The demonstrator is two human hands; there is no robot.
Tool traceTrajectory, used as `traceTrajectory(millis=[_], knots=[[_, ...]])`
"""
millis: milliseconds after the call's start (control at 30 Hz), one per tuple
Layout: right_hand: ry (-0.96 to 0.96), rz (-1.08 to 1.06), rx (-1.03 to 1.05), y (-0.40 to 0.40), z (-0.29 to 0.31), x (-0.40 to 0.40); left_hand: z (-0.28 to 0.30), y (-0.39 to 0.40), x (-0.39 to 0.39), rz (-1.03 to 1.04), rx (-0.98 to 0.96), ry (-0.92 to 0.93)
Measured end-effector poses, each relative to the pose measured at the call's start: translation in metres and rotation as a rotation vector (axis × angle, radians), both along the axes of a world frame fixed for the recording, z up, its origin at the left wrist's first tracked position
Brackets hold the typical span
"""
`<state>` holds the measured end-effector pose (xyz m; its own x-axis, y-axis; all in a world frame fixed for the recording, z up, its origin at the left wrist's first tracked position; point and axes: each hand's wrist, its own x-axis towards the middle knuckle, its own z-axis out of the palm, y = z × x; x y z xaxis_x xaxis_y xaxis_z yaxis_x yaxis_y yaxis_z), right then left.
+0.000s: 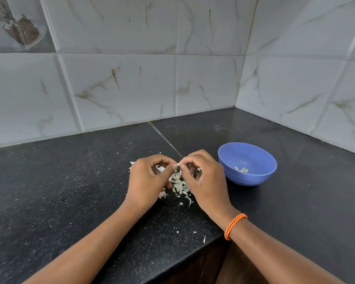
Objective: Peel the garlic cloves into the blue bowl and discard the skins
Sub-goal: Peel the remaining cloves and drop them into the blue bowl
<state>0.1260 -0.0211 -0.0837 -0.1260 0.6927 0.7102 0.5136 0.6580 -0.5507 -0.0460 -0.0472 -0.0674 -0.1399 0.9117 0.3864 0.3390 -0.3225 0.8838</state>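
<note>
My left hand and my right hand meet above the black counter, fingertips together. Between them they pinch one small garlic clove, mostly hidden by the fingers. Below the hands lies a heap of pale garlic cloves and skins. The blue bowl stands just right of my right hand, with a few peeled cloves in its bottom.
The black stone counter runs into a tiled corner behind the bowl. Its front edge steps back near my right forearm, with a dark cabinet below. Small skin scraps dot the counter near the edge. An orange band circles my right wrist.
</note>
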Motion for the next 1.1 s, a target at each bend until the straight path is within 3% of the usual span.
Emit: traceTrajectory(millis=[367,533,700,1100], knots=[[-0.243,-0.121,0.043,-0.0012,-0.0021,-0.0049,-0.0026,0.0006,0.0018,-0.009,0.031,0.067],[-0.134,-0.086,-0.003,0.0024,-0.0017,-0.0031,-0.0041,0.0021,0.0032,-0.055,0.033,0.010],[0.012,-0.012,-0.075,0.0041,-0.0010,-0.0055,-0.0044,0.0020,0.0047,-0.137,-0.029,-0.197],[0.097,0.143,-0.145,0.0018,0.0035,-0.0047,-0.0005,-0.0031,0.0014,-0.252,-0.109,-0.390]])
